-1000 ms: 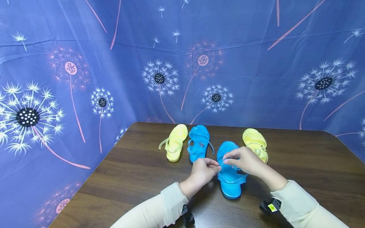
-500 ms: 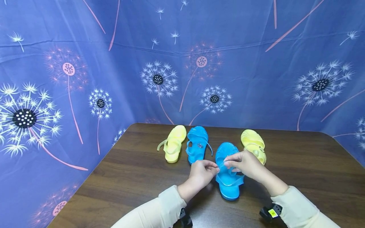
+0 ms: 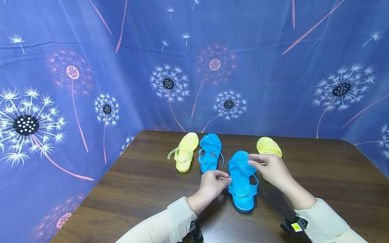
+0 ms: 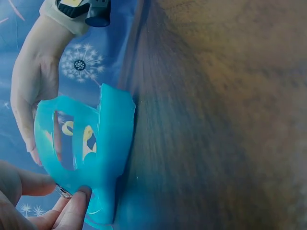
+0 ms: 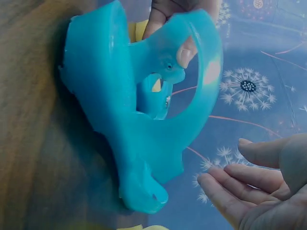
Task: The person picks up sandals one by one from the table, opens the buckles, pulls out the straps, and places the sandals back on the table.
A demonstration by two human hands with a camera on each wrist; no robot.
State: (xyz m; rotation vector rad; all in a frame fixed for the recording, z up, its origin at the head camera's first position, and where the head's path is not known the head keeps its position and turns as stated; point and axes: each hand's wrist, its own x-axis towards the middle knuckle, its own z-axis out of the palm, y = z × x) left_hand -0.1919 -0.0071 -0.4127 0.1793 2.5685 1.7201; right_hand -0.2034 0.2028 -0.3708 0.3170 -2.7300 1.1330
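Note:
A blue jelly sandal (image 3: pixel 242 192) stands on the table, toe pointing away from me. My left hand (image 3: pixel 212 184) is at its left side; in the left wrist view, thumb and fingers pinch the sandal's edge by a small metal buckle (image 4: pixel 63 191). My right hand (image 3: pixel 275 170) hovers right of the sandal's toe, thumb and fingers apart. In the right wrist view that hand (image 5: pixel 259 179) has its fingers loosely extended, with nothing between them, clear of the blue strap (image 5: pixel 211 72). Part of a yellow sandal (image 3: pixel 268 145) is hidden behind my right hand.
A second blue sandal (image 3: pixel 210 152) and another yellow sandal (image 3: pixel 186 152) lie side by side at the back left of the brown wooden table (image 3: pixel 136 189). Behind the table hangs a blue dandelion-print cloth (image 3: pixel 267 84).
My right hand has come off the blue sandal's strap and shifted right and slightly toward the toe. The left hand keeps its place on the sandal, which barely moves.

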